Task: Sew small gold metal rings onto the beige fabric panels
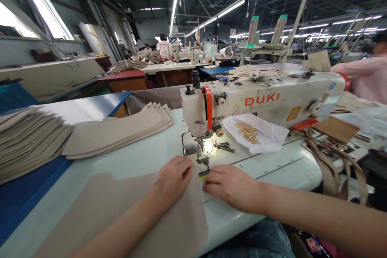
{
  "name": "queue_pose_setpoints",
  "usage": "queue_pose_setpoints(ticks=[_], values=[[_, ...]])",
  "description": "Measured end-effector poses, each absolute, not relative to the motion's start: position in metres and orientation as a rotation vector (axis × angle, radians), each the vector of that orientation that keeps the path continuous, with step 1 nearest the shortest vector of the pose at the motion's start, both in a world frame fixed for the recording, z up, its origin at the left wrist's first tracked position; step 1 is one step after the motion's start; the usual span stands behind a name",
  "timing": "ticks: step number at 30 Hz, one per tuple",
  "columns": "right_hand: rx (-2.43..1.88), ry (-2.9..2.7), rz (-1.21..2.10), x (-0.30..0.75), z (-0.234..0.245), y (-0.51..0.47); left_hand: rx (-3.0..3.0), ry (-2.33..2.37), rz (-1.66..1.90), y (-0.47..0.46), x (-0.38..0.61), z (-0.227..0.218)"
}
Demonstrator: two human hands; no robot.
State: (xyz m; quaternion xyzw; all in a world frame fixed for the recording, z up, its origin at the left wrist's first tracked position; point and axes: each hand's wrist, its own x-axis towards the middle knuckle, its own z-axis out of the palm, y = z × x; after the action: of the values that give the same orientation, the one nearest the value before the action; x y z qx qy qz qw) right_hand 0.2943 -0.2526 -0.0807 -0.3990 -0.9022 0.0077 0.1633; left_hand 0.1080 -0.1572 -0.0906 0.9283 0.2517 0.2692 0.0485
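Note:
A beige fabric panel point(121, 205) lies flat over the near left part of the sewing table, its corner close to the needle. On that corner my left hand point(175, 175) rests with curled fingers, closed on the panel's edge. To the right of the panel, my right hand point(231, 185) lies low over the machine bed, its fingers bent and pressed together. Whatever those fingertips hold is hidden; a small yellow strip point(202, 177) shows beside them. The sewing machine point(263, 100) stands just beyond both hands, with its presser foot point(201, 142) over the lit needle plate.
Stacked beige panels point(121, 131) lie at left, with a thicker pile point(30, 141) beside them. A white paper point(272, 131) holds small gold metal pieces point(248, 132). Small thread snips point(223, 146) lie by the needle. Straps point(325, 165) hang at right. A co-worker's pink sleeve point(363, 70) shows.

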Motion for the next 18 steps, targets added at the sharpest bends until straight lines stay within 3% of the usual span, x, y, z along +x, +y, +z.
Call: queue_pose_setpoints(ticks=[3,10,18], values=[[-0.956,-2.738,-0.252,0.298,-0.080,-0.265,2.838,0.758,0.871,-0.158,0.108,-0.092],[-0.963,-2.657,-0.464,0.281,-0.080,-0.244,2.853,0.724,0.913,-0.156,0.108,-0.095],[-1.049,-2.654,-0.287,0.276,-0.091,-0.243,2.841,0.684,0.888,-0.156,0.106,-0.091]])
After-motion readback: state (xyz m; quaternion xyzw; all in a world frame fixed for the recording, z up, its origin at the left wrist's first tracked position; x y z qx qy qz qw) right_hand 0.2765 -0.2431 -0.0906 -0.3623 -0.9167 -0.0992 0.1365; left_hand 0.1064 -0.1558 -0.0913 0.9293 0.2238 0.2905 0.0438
